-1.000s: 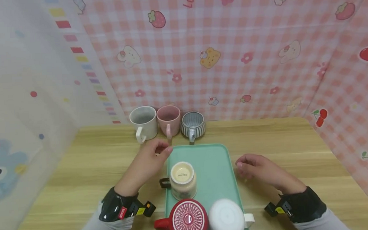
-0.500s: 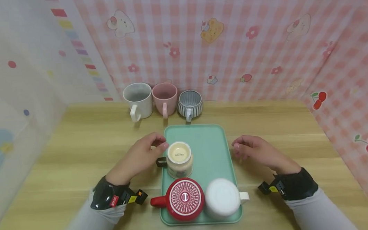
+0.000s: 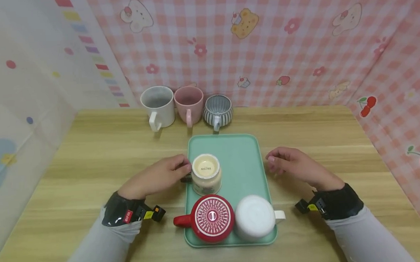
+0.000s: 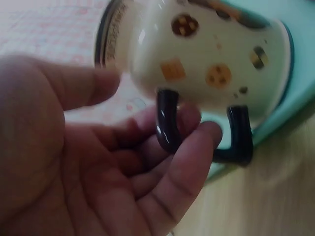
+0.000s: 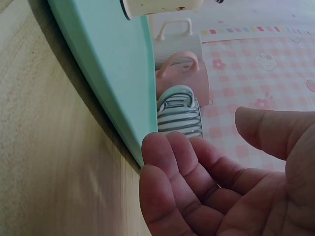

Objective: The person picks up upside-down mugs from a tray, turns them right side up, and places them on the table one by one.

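Cream mug (image 3: 206,178): upside down on green tray (image 3: 245,153)
Left hand (image 3: 157,175): grip at dark handle (image 4: 241,132), can't tell if it holds
Right hand (image 3: 294,164): grip loose, free, beside tray

Dark handle (image 4: 240,133) partly hidden, lettering (image 4: 117,32) possibly blurred

Head camera: high, looking forward-down, whole green tray (image 3: 241,161) in frame. Left-wrist view: close, rolled sideways, facing cream cookie-print mug (image 4: 209,51). Right-wrist view: low beside tray, rolled, facing pink gingham backdrop (image 5: 238,88), shared with head view.
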Motion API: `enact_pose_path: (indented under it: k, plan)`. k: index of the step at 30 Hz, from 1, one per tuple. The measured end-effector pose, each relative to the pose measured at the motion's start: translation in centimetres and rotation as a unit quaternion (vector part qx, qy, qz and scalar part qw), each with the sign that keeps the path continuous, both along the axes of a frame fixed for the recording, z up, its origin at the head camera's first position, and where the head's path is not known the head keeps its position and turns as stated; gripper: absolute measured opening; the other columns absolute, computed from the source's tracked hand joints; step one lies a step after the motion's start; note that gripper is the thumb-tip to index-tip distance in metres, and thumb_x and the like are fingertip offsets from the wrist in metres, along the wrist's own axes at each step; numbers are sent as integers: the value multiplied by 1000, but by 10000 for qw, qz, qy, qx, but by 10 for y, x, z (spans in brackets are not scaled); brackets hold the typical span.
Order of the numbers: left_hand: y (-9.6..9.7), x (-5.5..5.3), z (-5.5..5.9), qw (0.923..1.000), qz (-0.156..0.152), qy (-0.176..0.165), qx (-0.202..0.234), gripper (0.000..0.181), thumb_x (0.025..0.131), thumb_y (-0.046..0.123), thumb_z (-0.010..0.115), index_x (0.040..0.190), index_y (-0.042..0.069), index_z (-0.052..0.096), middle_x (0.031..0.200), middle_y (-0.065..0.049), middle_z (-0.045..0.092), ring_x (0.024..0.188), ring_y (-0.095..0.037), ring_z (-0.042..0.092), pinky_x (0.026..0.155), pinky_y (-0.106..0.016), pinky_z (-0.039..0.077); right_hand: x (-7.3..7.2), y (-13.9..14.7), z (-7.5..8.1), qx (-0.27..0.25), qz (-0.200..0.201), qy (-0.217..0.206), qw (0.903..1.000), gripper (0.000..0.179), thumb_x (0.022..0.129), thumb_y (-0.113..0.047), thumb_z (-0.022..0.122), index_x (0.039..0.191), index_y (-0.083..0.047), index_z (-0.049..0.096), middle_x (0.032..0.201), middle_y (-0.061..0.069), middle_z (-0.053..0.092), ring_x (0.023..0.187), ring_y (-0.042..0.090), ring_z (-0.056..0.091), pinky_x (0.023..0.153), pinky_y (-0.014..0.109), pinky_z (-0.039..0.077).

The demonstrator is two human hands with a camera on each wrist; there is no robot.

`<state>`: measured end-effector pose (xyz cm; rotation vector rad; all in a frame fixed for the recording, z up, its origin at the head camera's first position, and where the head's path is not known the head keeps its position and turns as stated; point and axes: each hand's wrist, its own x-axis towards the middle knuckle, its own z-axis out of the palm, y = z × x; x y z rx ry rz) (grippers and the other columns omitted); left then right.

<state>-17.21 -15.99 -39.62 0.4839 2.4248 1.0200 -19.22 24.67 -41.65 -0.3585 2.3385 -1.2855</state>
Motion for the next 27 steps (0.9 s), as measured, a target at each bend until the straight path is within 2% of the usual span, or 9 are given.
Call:
enact_pose_path:
  k: [3,7,14,20,27]
  plan:
    - [-5,-4,-4,9997,-260,-37,10,19,107,34,56,117,20,64,102,-3,66,94,-20,59,83,-35,52,0,-1,2,12,-8,-6,10000,38,109,-30,55,126,3,62,108,18,72,96,26,69,85,37,60]
    - [-9,-9,-10,9989,-427,-149,154,16,104,31,64,115,21,67,102,0,68,95,-19,60,85,-35,53,-1,-1,3,72,-26,-2,10000,39,109,-31,54,127,3,62,109,18,72,96,26,69,85,37,60]
    - [-9,-11,-21,9975,-602,-256,275,9,103,26,65,109,20,68,100,3,68,95,-19,59,88,-35,51,0,-2,2,51,-40,-136,9999,38,109,-30,55,126,3,62,109,18,71,98,28,67,86,37,60]
    - [-4,-10,-22,9985,-475,66,259,8,103,25,66,109,20,69,99,4,68,95,-17,60,91,-35,54,0,-1,0,62,2,-144,9999,39,109,-32,55,126,2,62,109,17,70,98,28,67,85,37,60]
    - [-1,-10,-20,9945,-763,706,-110,9,104,25,64,108,20,70,95,7,66,90,-13,59,90,-33,55,0,-1,0,48,21,-161,9999,38,109,-33,55,126,0,63,108,17,70,96,28,66,84,37,60]
